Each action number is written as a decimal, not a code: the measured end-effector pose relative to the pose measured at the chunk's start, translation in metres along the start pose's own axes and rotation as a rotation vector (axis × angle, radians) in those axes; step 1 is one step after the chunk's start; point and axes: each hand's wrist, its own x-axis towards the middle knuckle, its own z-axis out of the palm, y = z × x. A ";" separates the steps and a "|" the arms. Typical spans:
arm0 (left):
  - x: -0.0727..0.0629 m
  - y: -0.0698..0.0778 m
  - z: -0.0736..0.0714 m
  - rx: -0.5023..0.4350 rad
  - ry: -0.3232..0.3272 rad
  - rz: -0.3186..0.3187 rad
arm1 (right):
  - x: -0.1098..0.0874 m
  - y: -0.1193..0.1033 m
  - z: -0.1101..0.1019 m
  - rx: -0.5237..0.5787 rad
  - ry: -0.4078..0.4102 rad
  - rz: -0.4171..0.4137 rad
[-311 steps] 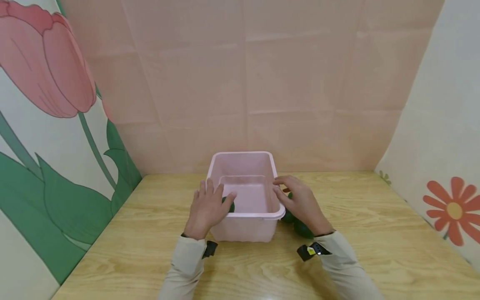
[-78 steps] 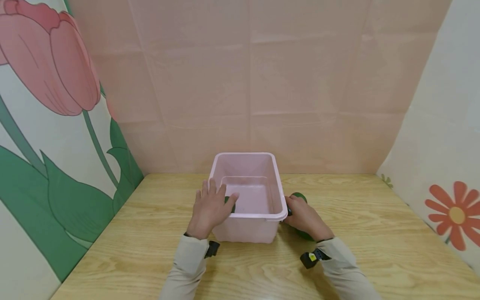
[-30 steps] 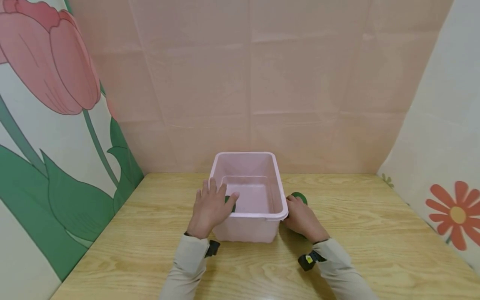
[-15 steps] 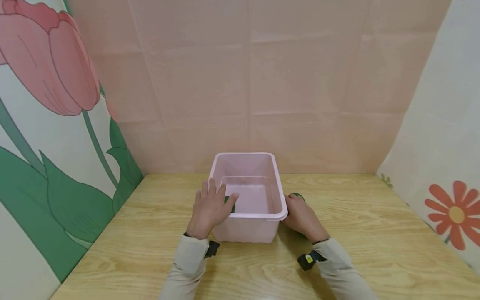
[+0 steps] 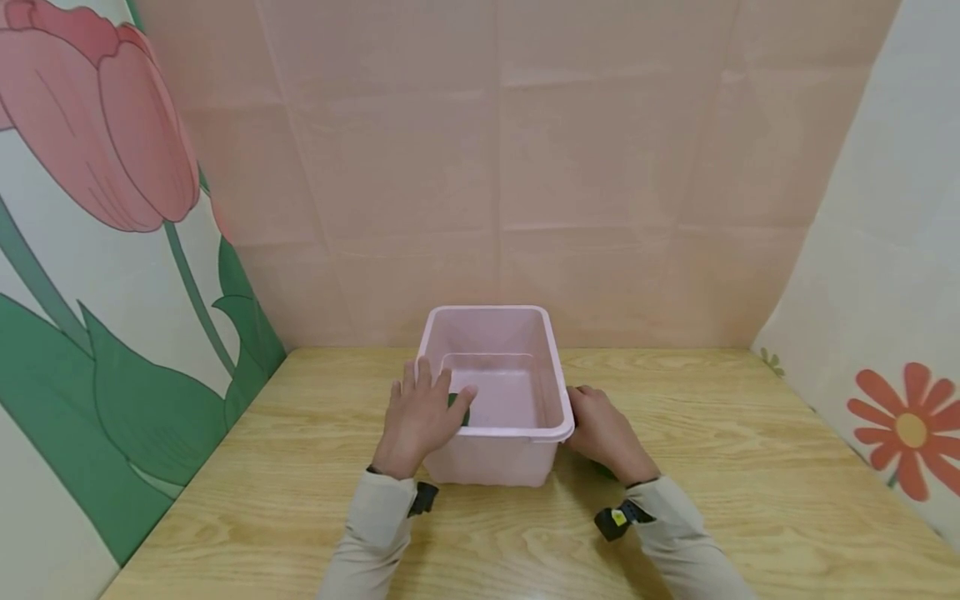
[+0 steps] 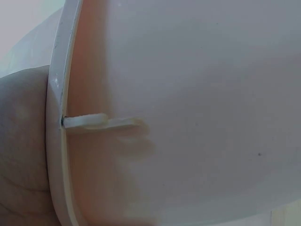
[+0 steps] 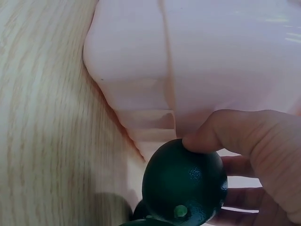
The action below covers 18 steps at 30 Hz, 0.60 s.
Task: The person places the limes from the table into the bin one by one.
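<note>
My left hand [image 5: 422,422] lies over the left near rim of a pink plastic bin [image 5: 498,456], fingers straight and spread. Inside the bin, partly covered by its thumb, is a dark green round thing [image 5: 458,410]. To the right of the bin, my right hand [image 5: 603,429] reaches down low beside the wall. In the right wrist view it grips a dark green avocado [image 7: 181,181], thumb on top and fingers curled behind it. More dark green fruit [image 7: 141,210] shows just below that one, partly hidden. In the left wrist view the bin's outer wall [image 6: 202,103] fills most of the picture.
The bin stands on a light wooden table [image 5: 292,517]. A pink-beige sheet [image 5: 600,167] hangs behind the table. Flower-printed panels stand at the left [image 5: 45,275] and right [image 5: 911,292]. Each wrist carries a small black camera [image 5: 612,522].
Since the earliest frame my right hand has gone from above the bin's right rim down beside its wall. The green patch beyond its fingers has slipped from sight. My left hand stays in place.
</note>
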 end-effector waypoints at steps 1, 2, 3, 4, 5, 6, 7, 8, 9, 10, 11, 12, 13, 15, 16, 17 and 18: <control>0.000 0.000 0.000 0.001 0.000 0.000 | 0.000 0.000 0.000 0.001 -0.002 0.002; 0.000 0.000 0.000 0.002 0.001 0.001 | 0.000 -0.001 -0.001 0.002 -0.004 0.005; 0.000 0.000 0.000 0.002 0.001 0.001 | 0.000 -0.001 -0.001 0.002 -0.007 0.007; 0.000 0.000 0.000 0.005 0.001 0.002 | 0.001 -0.001 -0.001 0.002 -0.010 0.010; 0.000 0.000 0.000 0.005 0.001 0.003 | 0.001 -0.001 -0.002 0.002 -0.013 0.013; 0.000 0.000 0.000 0.006 0.001 0.004 | 0.001 -0.001 -0.002 0.004 -0.016 0.015; 0.000 0.000 0.000 0.008 0.002 0.005 | 0.001 -0.002 -0.003 0.008 -0.020 0.013; 0.001 0.000 0.000 0.008 0.002 0.005 | 0.001 -0.002 -0.004 0.011 -0.022 0.013; 0.001 0.000 0.000 0.009 0.002 0.006 | 0.001 -0.002 -0.005 0.012 -0.024 0.013; 0.001 0.000 0.000 0.010 0.003 0.007 | 0.001 -0.002 -0.005 0.012 -0.025 0.014; 0.001 0.000 0.000 0.010 0.003 0.008 | 0.001 -0.003 -0.006 0.013 -0.028 0.014; 0.001 0.000 0.000 0.012 0.004 0.008 | 0.001 -0.003 -0.007 0.013 -0.030 0.016; 0.001 0.000 0.000 0.012 0.005 0.009 | 0.000 -0.003 -0.008 0.013 -0.033 0.018; 0.001 0.000 0.001 0.011 0.005 0.008 | 0.000 -0.004 -0.009 0.009 -0.040 0.028; 0.001 0.000 0.001 0.011 0.004 0.007 | 0.000 -0.004 -0.010 0.009 -0.044 0.031; 0.001 -0.001 0.001 0.012 0.004 0.007 | 0.000 -0.004 -0.010 0.009 -0.048 0.036; 0.001 -0.001 0.001 0.012 0.003 0.007 | 0.000 -0.004 -0.011 0.009 -0.053 0.041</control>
